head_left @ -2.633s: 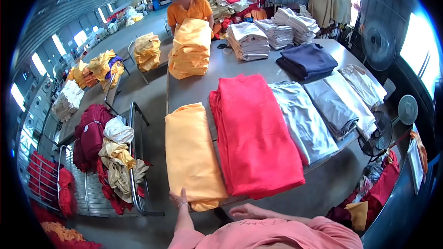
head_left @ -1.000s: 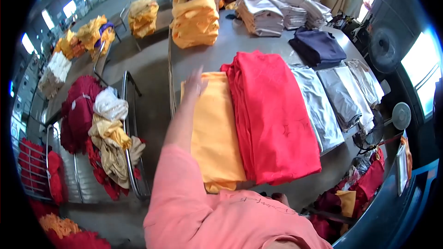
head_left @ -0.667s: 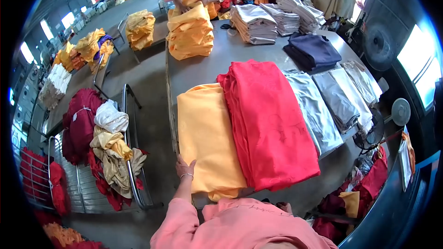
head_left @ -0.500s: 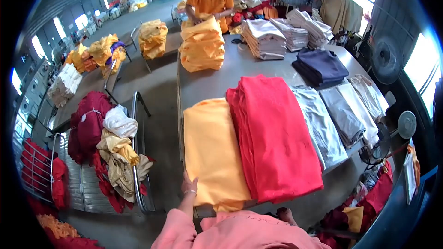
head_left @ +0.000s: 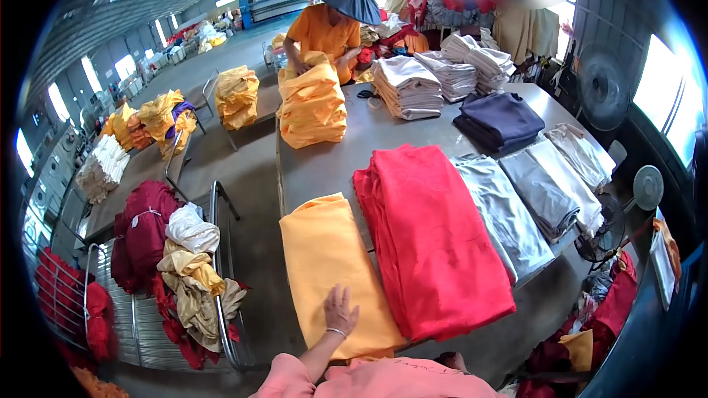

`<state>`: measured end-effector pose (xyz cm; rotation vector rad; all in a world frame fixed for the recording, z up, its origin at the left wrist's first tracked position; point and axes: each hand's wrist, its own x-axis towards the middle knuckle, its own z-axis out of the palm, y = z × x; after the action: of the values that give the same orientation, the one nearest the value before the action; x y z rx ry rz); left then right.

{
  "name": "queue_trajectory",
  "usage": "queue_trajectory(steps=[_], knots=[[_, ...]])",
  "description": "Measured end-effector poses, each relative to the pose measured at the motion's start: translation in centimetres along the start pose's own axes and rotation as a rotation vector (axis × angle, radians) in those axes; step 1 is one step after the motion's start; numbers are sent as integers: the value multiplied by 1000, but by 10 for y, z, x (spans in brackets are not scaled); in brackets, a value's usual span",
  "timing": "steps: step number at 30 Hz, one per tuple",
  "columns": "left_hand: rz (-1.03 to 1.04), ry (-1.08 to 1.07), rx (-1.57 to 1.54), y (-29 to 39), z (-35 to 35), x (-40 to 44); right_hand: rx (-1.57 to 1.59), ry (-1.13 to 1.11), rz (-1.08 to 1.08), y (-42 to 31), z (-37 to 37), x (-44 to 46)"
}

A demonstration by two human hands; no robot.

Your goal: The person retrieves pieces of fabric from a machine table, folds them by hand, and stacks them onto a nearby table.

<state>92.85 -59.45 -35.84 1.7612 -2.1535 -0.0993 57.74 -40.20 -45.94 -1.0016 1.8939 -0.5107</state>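
My left hand (head_left: 341, 312) lies flat on the front part of a folded yellow cloth (head_left: 324, 250), its fingers spread. A bracelet is around that wrist. Touching the yellow cloth on its right is a thick stack of folded red cloth (head_left: 435, 243). Only a small part of my right hand (head_left: 452, 360) shows, low beside my pink shirt, below the red stack; its fingers cannot be made out. Further right lie folded pale grey-blue cloths (head_left: 505, 217) and a grey cloth (head_left: 542, 195).
On the metal table (head_left: 324, 169) stand a tall yellow cloth pile (head_left: 313, 107), white stacks (head_left: 409, 88) and a dark folded cloth (head_left: 500, 119). A person in orange (head_left: 324, 33) works at the far end. A railed cart (head_left: 221, 280) with fabric is left; fans (head_left: 647, 188) are right.
My left hand has moved from the yellow cloth's left edge onto its top. The yellow cloth's far end sits nearer me, and its front right corner hangs differently. The view has tilted up.
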Motion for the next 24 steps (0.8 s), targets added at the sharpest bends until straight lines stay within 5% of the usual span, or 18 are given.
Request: queue_trajectory(steps=[4,8,10,12,14,17,20,24], knots=[[31,-172,214,34,58,-25,61,115,145,38,-1,-8],[-33,-397,177,43,35,-11,256,178,145,111,7,-22],[-4,-448,116,44,23,0,380,170,231,81,-13,-48],[232,-387,171,62,14,1,488,168,278,63,-43,-69],[472,-364,122,89,20,-10,30,240,54,120,-52,-57],[394,-747,143,164,26,-24,328,233,108,146,-91,-65],[269,-674,78,168,77,-30,660,278,261,178,-129,-79],[110,-544,3,135,130,-33,730,308,341,215,-170,-114]])
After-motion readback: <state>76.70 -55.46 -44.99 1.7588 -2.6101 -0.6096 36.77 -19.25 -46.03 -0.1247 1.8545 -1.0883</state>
